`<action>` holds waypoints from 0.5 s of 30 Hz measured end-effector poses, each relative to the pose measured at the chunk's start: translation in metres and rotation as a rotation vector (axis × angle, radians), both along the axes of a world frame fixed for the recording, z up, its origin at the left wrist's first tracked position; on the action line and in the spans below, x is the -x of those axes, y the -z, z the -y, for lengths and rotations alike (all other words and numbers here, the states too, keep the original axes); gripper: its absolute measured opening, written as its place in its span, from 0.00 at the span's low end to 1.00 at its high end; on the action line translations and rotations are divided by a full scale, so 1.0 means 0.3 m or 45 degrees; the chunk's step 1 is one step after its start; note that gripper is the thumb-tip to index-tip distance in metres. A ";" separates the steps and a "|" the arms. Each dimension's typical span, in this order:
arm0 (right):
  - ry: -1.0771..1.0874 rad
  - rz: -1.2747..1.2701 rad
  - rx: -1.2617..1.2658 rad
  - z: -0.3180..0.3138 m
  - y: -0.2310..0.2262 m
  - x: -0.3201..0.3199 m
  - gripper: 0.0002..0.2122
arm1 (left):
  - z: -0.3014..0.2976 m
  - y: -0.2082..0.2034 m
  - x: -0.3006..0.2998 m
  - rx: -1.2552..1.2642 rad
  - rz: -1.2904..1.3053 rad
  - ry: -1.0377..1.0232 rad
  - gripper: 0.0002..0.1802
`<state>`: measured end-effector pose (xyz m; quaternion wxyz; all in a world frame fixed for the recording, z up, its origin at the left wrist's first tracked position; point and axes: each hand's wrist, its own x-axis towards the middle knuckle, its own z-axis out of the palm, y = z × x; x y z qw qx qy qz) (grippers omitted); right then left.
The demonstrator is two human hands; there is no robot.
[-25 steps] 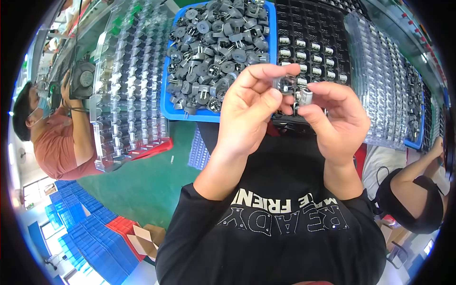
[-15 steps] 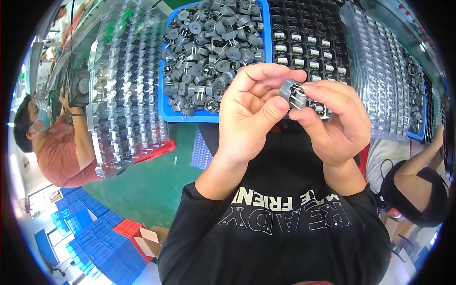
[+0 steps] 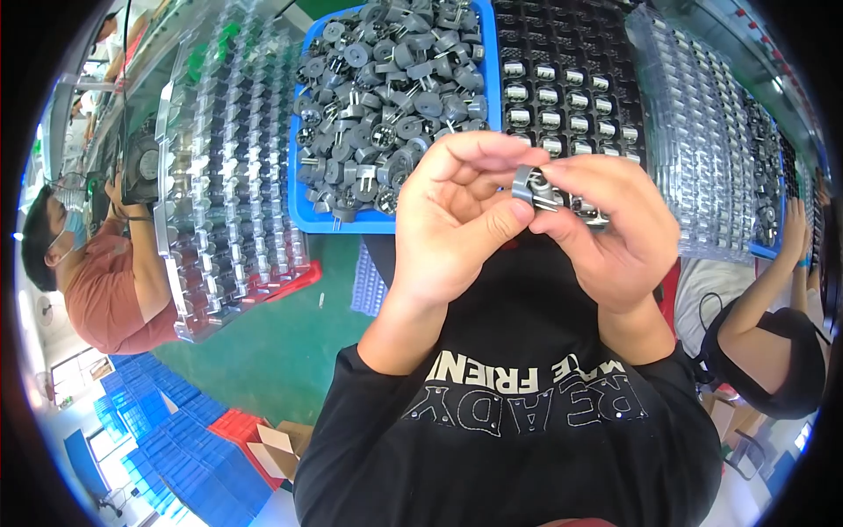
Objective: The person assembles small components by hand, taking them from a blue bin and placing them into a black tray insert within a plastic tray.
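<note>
Between both hands, in front of my chest, is a grey round plug part [image 3: 525,186] with metal pins facing right. My left hand [image 3: 443,215] grips its left rim, with the thumb beneath and the fingers curled behind. My right hand [image 3: 625,215] pinches at the pin side between thumb and fingers; whether it also holds a small separate piece is hidden. Just beyond my left hand, a blue bin [image 3: 297,206] is heaped with grey plug parts [image 3: 386,97] of the same look. Behind my right hand lies a black tray [image 3: 566,35] with rows of silver cylindrical pieces [image 3: 550,119].
Clear plastic trays [image 3: 233,167] stand stacked to the left, and more clear trays [image 3: 702,149] to the right. A masked co-worker [image 3: 114,290] is at the left; another person's arm [image 3: 764,281] reaches in at right. Blue crates [image 3: 193,448] and an open carton [image 3: 279,448] sit lower left.
The plug part has turned slightly in my fingers, and both hands have shifted a little left and down. The right-hand co-worker's arm has risen.
</note>
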<state>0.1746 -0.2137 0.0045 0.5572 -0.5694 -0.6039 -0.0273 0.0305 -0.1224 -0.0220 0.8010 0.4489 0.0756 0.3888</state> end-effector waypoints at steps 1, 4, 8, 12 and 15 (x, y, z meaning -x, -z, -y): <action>0.002 -0.184 0.035 -0.001 0.005 0.004 0.14 | 0.009 0.005 0.001 0.027 0.018 -0.029 0.21; -0.202 -0.356 0.153 -0.009 0.035 -0.030 0.10 | 0.015 0.027 -0.010 0.076 0.103 -0.049 0.21; -0.165 -0.270 0.634 -0.014 -0.030 -0.104 0.06 | 0.000 -0.003 0.018 -0.041 -0.318 -0.110 0.24; 0.293 0.264 0.780 -0.049 -0.031 -0.329 0.05 | -0.130 -0.026 0.119 -1.043 -1.239 -0.768 0.25; 0.458 0.728 0.945 -0.054 -0.001 -0.505 0.05 | -0.207 -0.001 0.165 -1.386 -1.520 -0.973 0.23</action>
